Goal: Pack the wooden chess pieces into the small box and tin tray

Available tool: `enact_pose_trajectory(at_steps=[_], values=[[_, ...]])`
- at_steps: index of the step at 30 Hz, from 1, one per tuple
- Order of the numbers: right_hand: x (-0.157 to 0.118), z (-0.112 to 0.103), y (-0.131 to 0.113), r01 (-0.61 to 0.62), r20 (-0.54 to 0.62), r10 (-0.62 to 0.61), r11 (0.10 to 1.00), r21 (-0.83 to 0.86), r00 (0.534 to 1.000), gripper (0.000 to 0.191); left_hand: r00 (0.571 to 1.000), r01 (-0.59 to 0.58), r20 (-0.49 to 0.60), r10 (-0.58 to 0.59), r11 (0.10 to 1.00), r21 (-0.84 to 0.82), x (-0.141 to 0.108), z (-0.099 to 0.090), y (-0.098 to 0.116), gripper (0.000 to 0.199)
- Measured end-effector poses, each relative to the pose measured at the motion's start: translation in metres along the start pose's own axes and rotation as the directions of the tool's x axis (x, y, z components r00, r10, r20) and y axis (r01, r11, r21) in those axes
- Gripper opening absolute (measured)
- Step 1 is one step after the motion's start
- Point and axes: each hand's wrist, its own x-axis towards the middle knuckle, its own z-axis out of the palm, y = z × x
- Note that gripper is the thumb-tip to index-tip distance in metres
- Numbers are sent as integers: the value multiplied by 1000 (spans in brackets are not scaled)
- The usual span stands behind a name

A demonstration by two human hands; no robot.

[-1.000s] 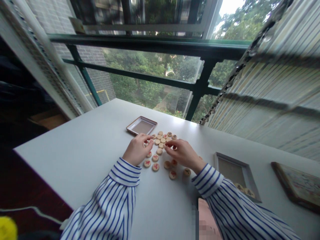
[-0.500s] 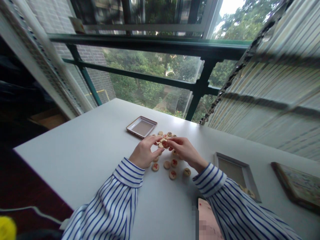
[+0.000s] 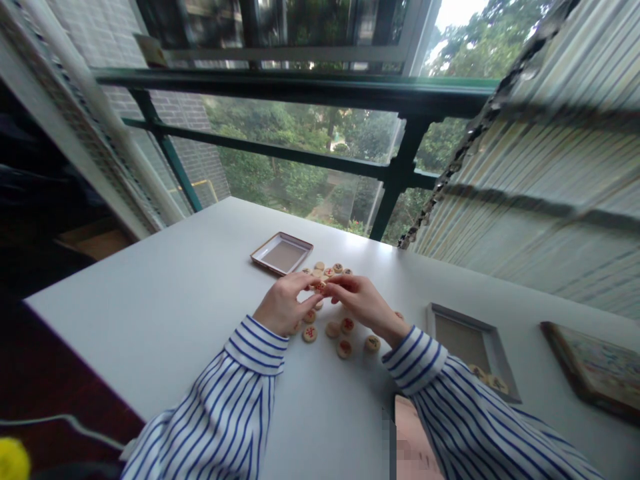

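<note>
Between my two hands is a round wooden xiangqi piece with red marking. My right hand pinches it from the right with thumb and fingers. From the other side, the curved fingers and thumb of my left hand close around it; whether more pieces sit in that grip is hidden. Loose pieces lie on the white table around and beneath both hands, among them a red-marked piece, a red-marked piece and a dark-marked piece. Others form a group just beyond my fingertips.
A shallow box half sits behind my left hand. To the right, a grey tray holds a few pieces, with a framed picture-like lid beside it. A pink phone-like object lies under my right forearm. Window railing borders the table.
My right hand has moved slightly left, bringing the red-marked piece into my left hand's fingers. The gap between the hands has narrowed.
</note>
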Motion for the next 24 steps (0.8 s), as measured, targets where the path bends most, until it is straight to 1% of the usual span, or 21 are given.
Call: enact_pose_trajectory(at_steps=[3, 5, 7, 11, 14, 19, 24], values=[[0, 0, 3, 6, -43, -10, 998, -70, 999, 26, 998, 70, -2, -70, 994, 87, 0, -2, -8, 21], [-2, -1, 3, 13, -63, -23, 987, -162, 998, 24, 993, 115, -3, -116, 978, 176, -2, -2, -14, 21], [-5, -1, 1, 30, -59, -49, 958, -284, 997, 23, 989, 141, 5, -148, 956, 256, -3, -1, -18, 22], [-9, -1, -4, 72, -22, -100, 842, -534, 995, 22, 982, 173, 19, -189, 928, 331, -6, 2, -22, 23], [-9, 0, -3, 115, 22, -135, 739, -664, 991, 22, 974, 207, 17, -226, 917, 341, -6, 3, -23, 25], [-9, 4, 1, 184, 112, -156, 597, -781, 981, 23, 957, 275, -11, -289, 899, 341, -6, 5, -22, 29], [-11, 7, -2, 226, 185, -129, 526, -820, 974, 24, 952, 291, -19, -305, 883, 370, -6, 7, -20, 32]])
